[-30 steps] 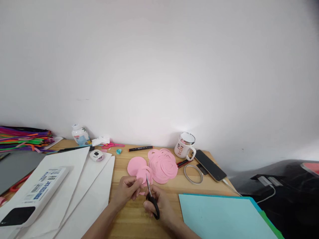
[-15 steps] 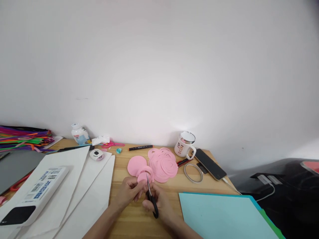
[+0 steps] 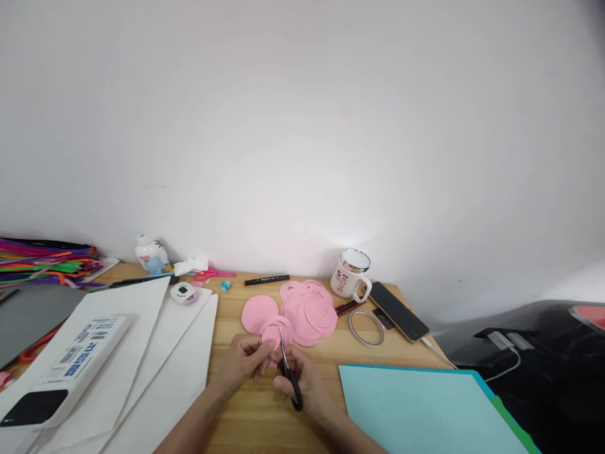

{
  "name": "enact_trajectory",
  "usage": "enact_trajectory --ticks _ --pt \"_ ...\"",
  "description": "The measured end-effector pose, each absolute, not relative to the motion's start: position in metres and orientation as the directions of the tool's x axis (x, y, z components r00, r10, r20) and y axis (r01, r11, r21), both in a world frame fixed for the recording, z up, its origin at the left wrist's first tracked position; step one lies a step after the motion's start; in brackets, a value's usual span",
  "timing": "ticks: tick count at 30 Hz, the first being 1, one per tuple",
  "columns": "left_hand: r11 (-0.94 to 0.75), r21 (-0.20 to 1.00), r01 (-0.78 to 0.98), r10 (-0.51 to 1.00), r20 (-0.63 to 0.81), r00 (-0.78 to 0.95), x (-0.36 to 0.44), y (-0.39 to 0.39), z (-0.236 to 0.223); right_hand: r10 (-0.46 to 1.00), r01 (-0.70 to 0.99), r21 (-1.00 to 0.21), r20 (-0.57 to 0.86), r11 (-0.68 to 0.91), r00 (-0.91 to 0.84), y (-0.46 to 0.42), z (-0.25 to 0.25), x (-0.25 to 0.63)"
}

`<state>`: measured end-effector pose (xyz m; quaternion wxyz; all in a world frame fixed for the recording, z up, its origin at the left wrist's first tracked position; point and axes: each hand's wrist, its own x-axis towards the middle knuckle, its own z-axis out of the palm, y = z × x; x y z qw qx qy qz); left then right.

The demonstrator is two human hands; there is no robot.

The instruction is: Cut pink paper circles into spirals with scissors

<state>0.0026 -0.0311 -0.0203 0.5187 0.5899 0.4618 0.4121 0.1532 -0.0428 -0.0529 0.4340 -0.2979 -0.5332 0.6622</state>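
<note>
My left hand (image 3: 246,360) pinches a small pink paper piece (image 3: 271,337) between thumb and fingers. In my right hand (image 3: 302,380) are black-handled scissors (image 3: 293,386), their blades pointing up and away from me across the edge of the pink paper. Just beyond the hands lies a pink paper circle (image 3: 259,313), with a heap of overlapping pink paper rounds and cut rings (image 3: 312,312) to its right. How far the blades are apart is hard to make out.
A white mug (image 3: 350,275), a tape roll (image 3: 367,328) and a phone on a cable (image 3: 398,312) stand right of the heap. Light blue sheets (image 3: 420,407) lie front right. White papers (image 3: 174,372) and a white device (image 3: 66,372) are at left. A black marker (image 3: 267,280) lies near the wall.
The scissors and my right hand have shifted slightly right and up. The pink piece in my left hand has turned a little, and the dark slit along its upper edge no longer shows.
</note>
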Motion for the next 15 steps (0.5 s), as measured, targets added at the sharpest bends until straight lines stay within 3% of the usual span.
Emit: enact_trajectory --ticks 8,15 --pt "-0.053 0.988 0.144 0.983 0.026 0.183 0.0001 -0.0283 -0.0222 0.902 -0.222 -0.97 0.009 -0.096 -0.431 -0.0463 -0.0458 0.153" --pt "-0.066 0.994 0.089 0.997 0.063 0.035 -0.0045 -0.026 -0.0233 0.893 -0.175 -0.975 -0.046 -0.138 -0.447 -0.0469 -0.0448 0.1535"
